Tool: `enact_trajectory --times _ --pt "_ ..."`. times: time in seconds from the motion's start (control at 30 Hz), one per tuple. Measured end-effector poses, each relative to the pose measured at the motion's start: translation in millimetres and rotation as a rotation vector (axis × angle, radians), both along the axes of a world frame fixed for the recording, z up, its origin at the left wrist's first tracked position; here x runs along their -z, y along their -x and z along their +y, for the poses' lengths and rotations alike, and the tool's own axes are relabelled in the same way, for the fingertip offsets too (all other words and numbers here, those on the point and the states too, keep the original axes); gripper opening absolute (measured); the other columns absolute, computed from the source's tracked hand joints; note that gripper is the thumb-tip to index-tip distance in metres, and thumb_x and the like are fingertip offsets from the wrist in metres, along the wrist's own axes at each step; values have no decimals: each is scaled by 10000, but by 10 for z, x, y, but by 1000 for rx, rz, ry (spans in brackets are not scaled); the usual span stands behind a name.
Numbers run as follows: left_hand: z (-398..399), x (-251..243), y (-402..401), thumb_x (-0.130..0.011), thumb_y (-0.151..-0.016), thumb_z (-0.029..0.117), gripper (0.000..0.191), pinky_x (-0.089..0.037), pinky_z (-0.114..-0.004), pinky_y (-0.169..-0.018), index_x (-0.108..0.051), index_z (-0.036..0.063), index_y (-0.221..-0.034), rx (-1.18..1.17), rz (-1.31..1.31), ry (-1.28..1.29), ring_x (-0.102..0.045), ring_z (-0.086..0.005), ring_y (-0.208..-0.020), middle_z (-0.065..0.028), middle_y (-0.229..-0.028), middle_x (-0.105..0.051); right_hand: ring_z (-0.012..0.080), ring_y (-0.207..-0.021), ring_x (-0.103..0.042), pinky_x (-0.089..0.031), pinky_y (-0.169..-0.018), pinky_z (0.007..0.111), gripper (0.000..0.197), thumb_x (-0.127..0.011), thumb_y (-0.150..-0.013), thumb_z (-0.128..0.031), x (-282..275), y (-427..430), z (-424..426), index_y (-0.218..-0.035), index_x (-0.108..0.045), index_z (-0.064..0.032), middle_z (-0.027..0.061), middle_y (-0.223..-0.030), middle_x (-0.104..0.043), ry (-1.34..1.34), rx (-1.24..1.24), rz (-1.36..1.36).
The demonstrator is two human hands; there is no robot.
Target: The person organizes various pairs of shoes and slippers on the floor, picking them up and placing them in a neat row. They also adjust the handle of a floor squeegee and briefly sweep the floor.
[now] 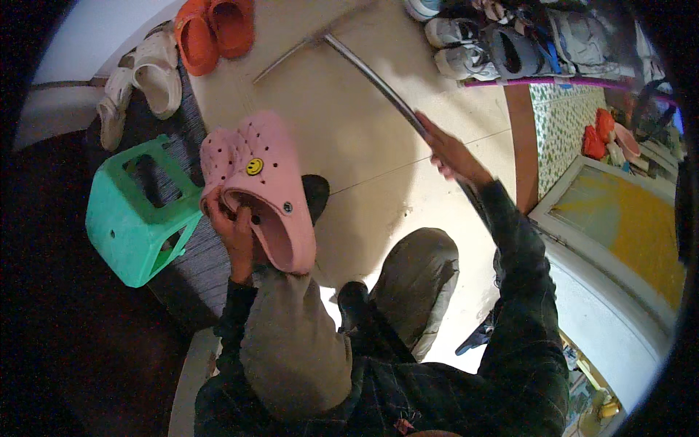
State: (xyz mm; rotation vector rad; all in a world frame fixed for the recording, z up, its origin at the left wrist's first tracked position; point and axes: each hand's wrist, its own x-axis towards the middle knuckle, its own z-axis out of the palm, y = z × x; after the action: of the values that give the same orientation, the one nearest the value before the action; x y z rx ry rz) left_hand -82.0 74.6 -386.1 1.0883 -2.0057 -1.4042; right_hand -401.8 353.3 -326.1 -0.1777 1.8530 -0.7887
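My left hand (232, 232) holds a pair of pink foam clogs (276, 158) together, fingers hooked into their openings. The nearer clog bears a yellow smiley charm (254, 166) and a small dark one by its strap rivet. My right hand (453, 150) grips the metal pole of a long-handled floor tool (377, 79), a squeegee or flat mop. Its thin crosswise head (284, 59) rests on the tiled floor (360, 136), slightly blurred. The clogs are held above the floor, beside a green plastic stool (128, 210) on the left.
Orange clogs (199, 46) sit at the back left, near white clogs (158, 87) on a dark grey mat (205, 287). A rack with several shoes (464, 60) stands at the back right. A pale-framed door or panel (617, 218) lies to my right. Red bags (595, 142) are beyond it.
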Motion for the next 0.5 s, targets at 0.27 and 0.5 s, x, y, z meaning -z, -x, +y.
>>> enact_trajectory --times 0.27,0.5 --pt "-12 21 58 -571 -693 50 497 -364 -343 -949 -439 -33 -1166 1 44 -6 -456 -239 -1041 -111 -1104 -420 53 -467 -413 -404 -426 220 476 -376 -984 -341 -630 -1521 1958 -1444 -253 -335 -36 -586 -430 -269 135 -53" --pt "-41 44 138 -532 -691 38 472 -335 -351 -965 -447 -10 -1153 157 33 43 -440 -252 -1050 -116 -1099 -430 37 -457 -332 -334 -409 189 529 -431 -955 -425 -1302 -2853 2947 -1440 -300 -261 -62 -580 -385 -299 450 -80"
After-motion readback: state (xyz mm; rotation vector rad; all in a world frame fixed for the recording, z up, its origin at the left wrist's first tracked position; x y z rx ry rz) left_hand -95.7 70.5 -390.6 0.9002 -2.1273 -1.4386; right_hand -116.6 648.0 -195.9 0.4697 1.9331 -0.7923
